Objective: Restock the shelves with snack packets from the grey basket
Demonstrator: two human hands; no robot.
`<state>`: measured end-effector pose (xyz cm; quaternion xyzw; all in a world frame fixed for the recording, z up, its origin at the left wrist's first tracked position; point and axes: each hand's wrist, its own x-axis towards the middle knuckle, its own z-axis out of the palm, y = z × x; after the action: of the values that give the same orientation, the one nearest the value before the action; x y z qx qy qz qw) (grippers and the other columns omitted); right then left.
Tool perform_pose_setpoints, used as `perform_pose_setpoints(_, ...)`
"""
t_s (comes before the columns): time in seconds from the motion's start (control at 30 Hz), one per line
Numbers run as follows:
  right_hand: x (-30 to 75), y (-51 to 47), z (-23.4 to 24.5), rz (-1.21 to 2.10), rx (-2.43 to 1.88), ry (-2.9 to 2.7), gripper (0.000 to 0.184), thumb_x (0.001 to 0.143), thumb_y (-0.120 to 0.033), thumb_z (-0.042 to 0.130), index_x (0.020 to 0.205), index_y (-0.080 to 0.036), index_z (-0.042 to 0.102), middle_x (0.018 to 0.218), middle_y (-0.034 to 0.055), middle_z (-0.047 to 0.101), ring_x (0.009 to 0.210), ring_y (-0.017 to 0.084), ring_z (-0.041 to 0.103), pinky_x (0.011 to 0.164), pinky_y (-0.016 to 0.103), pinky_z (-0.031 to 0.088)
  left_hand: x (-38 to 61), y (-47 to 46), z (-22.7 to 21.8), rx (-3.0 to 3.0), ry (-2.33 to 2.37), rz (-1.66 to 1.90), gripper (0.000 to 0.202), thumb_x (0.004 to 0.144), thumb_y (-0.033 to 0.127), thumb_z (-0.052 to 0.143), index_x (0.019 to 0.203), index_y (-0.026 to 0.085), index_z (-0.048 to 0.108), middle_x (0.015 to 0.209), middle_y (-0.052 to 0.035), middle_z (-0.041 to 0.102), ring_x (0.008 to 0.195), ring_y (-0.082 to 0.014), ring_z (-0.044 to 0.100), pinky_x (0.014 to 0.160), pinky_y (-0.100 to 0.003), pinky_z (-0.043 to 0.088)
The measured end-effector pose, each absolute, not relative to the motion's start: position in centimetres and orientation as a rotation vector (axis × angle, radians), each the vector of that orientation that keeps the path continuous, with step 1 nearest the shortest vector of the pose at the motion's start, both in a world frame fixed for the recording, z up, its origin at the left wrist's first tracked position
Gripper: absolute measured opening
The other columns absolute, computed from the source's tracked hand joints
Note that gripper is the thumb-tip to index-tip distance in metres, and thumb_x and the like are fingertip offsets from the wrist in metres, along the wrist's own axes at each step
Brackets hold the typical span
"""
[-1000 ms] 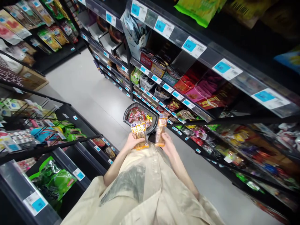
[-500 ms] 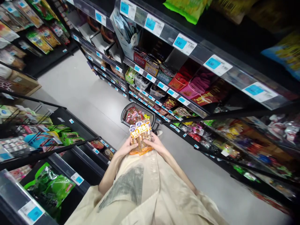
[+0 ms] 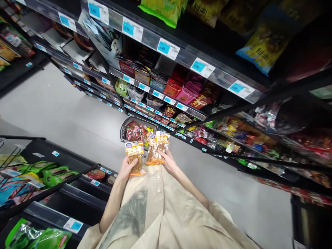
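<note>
My left hand (image 3: 126,168) is closed on a snack packet (image 3: 135,157) with an orange and white top and a see-through lower part showing brown food. Its thumb lies across the front. To the right, my right hand (image 3: 168,160) grips snack packets (image 3: 157,147) of the same design, at least two, overlapping in a fan. A gap separates the packets in the two hands. Just beyond them, on the floor, sits a dark shopping basket (image 3: 123,128) holding several red and yellow packaged snacks (image 3: 136,132), partly hidden by the packets.
A tall shelf (image 3: 145,41) with price tags and boxed snacks runs along the right side of the aisle. Lower shelving (image 3: 75,190) with green bags (image 3: 58,176) stands close on my left. Grey floor (image 3: 77,117) stretches between them.
The packets, held together in both hands before, are now apart: one has moved left in my left hand, the others stay in my right. The view has turned to the right.
</note>
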<state>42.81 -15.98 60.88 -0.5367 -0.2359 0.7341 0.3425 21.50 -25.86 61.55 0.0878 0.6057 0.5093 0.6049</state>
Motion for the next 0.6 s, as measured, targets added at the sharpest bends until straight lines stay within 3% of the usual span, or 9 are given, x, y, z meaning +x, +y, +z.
perform_pose_setpoints(0.17, 40.6, -16.8, 61.0, 2.15, -1.216, -0.657, 0.062, 0.069, -0.049, 0.094, 0.121, -0.025, 0.071, 0.12, 0.0041, 0.08, 0.116, 0.03, 0.074, 0.112, 0.047, 0.054, 23.5, -23.2, 61.5, 0.5, 1.424, 1.102, 0.069, 0.068, 0.059, 0.09, 0.118, 0.017, 0.066, 0.123, -0.0152, 0.077, 0.112, -0.032, 0.074, 0.101, -0.044, 0.057)
perform_pose_setpoints(0.27, 39.6, -16.6, 60.8, 2.211, -1.192, -0.568, 0.067, 0.07, -0.061, 0.09, 0.124, -0.026, 0.07, 0.119, 0.0038, 0.08, 0.119, 0.031, 0.072, 0.112, 0.048, 0.053, 24.1, -22.2, 61.3, 0.577, 1.589, 1.118, 0.078, 0.074, 0.054, 0.088, 0.135, 0.02, 0.053, 0.131, -0.0148, 0.073, 0.119, -0.0308, 0.072, 0.108, -0.046, 0.053)
perform_pose_setpoints(0.4, 39.7, -16.5, 60.8, 2.16, -1.17, -0.785, 0.065, 0.077, -0.065, 0.085, 0.129, -0.027, 0.069, 0.132, 0.0022, 0.075, 0.134, 0.028, 0.063, 0.124, 0.045, 0.041, 24.8, -22.1, 61.3, 0.623, 1.618, 1.122, 0.096, 0.078, 0.045, 0.087, 0.155, 0.024, 0.033, 0.142, -0.0158, 0.066, 0.127, -0.0293, 0.069, 0.115, -0.046, 0.048)
perform_pose_setpoints(0.5, 39.7, -16.6, 61.0, 2.053, -1.23, -0.916, 0.065, 0.081, -0.07, 0.079, 0.131, -0.03, 0.068, 0.138, 0.0013, 0.072, 0.138, 0.026, 0.058, 0.127, 0.045, 0.036, 25.6, -21.9, 61.2, 0.671, 1.573, 1.115, 0.082, 0.083, 0.048, 0.084, 0.15, 0.022, 0.044, 0.141, -0.0156, 0.067, 0.132, -0.0306, 0.066, 0.117, -0.045, 0.045)
perform_pose_setpoints(0.6, 39.0, -16.4, 61.1, 2.025, -1.29, -0.87, 0.074, 0.078, -0.075, 0.077, 0.134, -0.029, 0.067, 0.136, 0.0028, 0.073, 0.135, 0.027, 0.06, 0.124, 0.045, 0.04, 26.3, -21.2, 61.1, 0.705, 1.567, 1.109, 0.067, 0.087, 0.049, 0.079, 0.142, 0.021, 0.053, 0.14, -0.0153, 0.069, 0.13, -0.0309, 0.066, 0.115, -0.045, 0.047)
